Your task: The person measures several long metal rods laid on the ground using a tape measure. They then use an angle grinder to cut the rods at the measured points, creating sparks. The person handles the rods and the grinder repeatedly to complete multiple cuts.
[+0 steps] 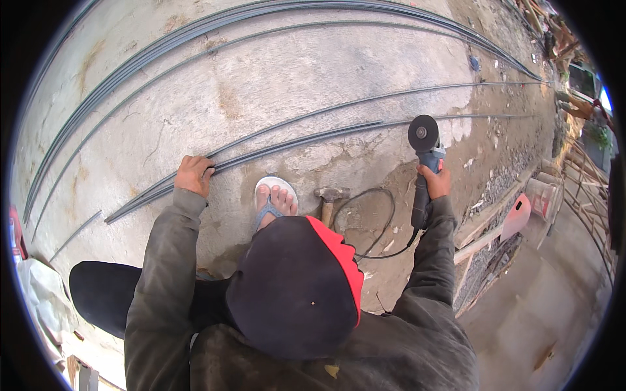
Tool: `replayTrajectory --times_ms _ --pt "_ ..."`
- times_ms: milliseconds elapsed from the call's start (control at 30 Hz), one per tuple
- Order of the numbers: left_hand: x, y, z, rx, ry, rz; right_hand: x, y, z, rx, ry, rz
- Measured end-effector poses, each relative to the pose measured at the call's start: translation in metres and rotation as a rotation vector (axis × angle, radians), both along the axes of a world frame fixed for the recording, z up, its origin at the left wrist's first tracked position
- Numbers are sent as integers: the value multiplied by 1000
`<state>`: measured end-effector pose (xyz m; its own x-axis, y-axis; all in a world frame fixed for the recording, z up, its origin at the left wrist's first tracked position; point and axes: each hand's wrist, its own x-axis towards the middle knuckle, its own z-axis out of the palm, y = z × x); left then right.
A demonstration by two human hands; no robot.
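My left hand (195, 176) grips the thin steel rebars (274, 146) lying along the concrete, with its fingers curled over them at the left. In my right hand (435, 181) is an angle grinder (424, 205), gripped by its body, its black disc (422, 133) pointing away from me, near the rebars' right part. My foot (276, 195) in a flip-flop rests just below the bars, between my hands. A hammer (332, 193) lies beside the foot, its lower handle hidden by my dark, red-edged clothing. The grinder's black cord (391, 202) loops on the ground.
More long rebars (195, 19) curve across the upper concrete. A short bar (75, 234) lies at the left. Along the right are a gravel strip (495, 189), wooden boards (476, 231), a pink piece (515, 218) and piled poles (580, 182). Pale crumpled material (36, 287) lies at the left edge.
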<state>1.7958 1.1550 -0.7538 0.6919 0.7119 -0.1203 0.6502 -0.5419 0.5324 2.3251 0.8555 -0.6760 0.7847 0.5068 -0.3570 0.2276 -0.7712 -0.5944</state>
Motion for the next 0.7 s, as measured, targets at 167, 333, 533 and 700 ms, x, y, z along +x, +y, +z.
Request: replayTrajectory --times_ms 167,333,533,700 --pt "-17 -16 -13 -97 51 99 6 -1 -19 -78 81 -46" --pt "-2 -8 -15 -57 26 51 15 -34 -30 99 250 -146" --pt "-20 -20 -32 -140 146 104 19 -17 -45 125 208 -105" --pt "-5 -9 -9 -235 277 117 40 -26 -41 101 117 15"
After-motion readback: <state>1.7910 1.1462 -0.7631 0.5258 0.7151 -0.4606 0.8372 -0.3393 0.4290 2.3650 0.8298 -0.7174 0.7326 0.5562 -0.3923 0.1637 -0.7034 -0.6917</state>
